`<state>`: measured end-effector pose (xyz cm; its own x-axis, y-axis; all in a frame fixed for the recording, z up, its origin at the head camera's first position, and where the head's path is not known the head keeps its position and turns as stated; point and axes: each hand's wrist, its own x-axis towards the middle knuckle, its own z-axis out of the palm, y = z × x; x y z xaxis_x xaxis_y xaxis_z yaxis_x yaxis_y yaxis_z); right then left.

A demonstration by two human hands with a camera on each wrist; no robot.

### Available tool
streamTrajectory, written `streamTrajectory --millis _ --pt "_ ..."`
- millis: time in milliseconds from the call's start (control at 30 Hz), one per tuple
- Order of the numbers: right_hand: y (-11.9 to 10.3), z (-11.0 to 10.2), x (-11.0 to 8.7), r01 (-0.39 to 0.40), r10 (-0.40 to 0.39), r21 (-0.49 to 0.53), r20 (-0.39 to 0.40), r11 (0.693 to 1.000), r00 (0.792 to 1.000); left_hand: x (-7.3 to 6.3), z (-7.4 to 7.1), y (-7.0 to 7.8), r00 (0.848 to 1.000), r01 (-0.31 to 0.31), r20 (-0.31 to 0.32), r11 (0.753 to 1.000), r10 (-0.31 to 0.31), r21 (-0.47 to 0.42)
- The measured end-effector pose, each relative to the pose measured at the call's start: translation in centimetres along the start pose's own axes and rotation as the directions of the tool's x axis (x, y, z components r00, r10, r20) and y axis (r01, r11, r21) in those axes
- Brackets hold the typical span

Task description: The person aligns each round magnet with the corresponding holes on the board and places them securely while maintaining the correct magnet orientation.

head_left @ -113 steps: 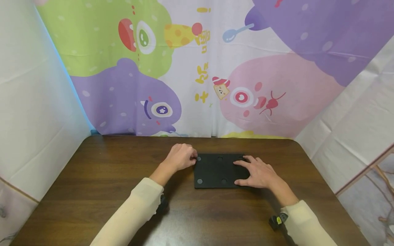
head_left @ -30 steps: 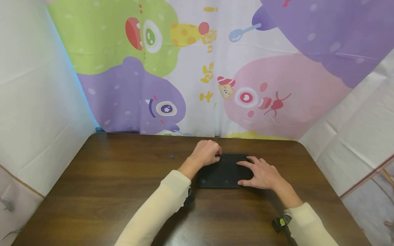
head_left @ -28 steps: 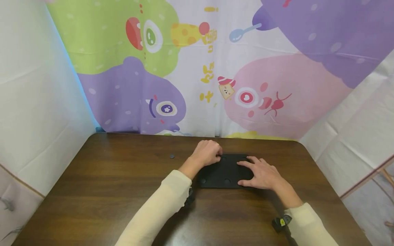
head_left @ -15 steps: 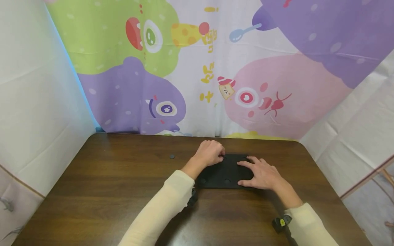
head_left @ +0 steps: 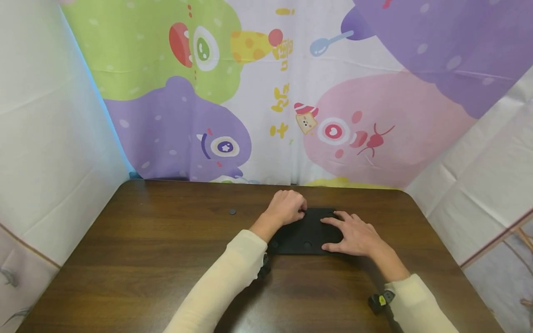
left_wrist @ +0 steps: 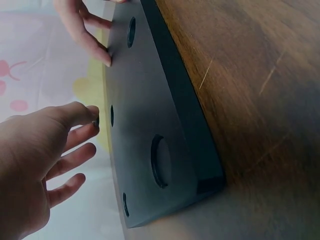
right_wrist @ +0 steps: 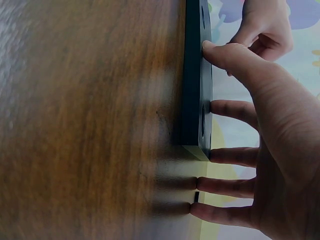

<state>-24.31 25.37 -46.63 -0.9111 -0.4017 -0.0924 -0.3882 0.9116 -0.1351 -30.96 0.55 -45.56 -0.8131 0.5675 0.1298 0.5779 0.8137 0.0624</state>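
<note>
A flat black rectangular block (head_left: 291, 238) with round recesses in its top lies on the table. My left hand (head_left: 285, 206) is over its back edge, left of the middle. In the left wrist view that hand's thumb and index finger pinch a small dark disc (left_wrist: 96, 121), just off the block's face, with the other fingers loosely bent. My right hand (head_left: 353, 235) rests on the block's right end, fingers spread and fairly straight, the thumb on the top near the front edge. Another small dark disc (head_left: 232, 212) lies on the table, left of the block.
The brown wooden table (head_left: 166, 268) reaches back to a printed cartoon curtain (head_left: 270, 115). White cloth walls (head_left: 50, 138) stand on both sides. Each wrist carries a small black camera (head_left: 378, 301).
My left hand has moved right from the block's back left corner to nearer its middle. A disc now shows on the table at the left. The right hand keeps its place on the block.
</note>
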Motion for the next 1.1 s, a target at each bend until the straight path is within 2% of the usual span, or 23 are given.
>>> streamTrajectory --millis 1100 --pt "0.07 -0.03 0.05 0.000 0.000 0.007 0.005 1.000 1.000 0.75 1.02 0.24 0.999 0.004 0.034 0.999 -0.006 0.036"
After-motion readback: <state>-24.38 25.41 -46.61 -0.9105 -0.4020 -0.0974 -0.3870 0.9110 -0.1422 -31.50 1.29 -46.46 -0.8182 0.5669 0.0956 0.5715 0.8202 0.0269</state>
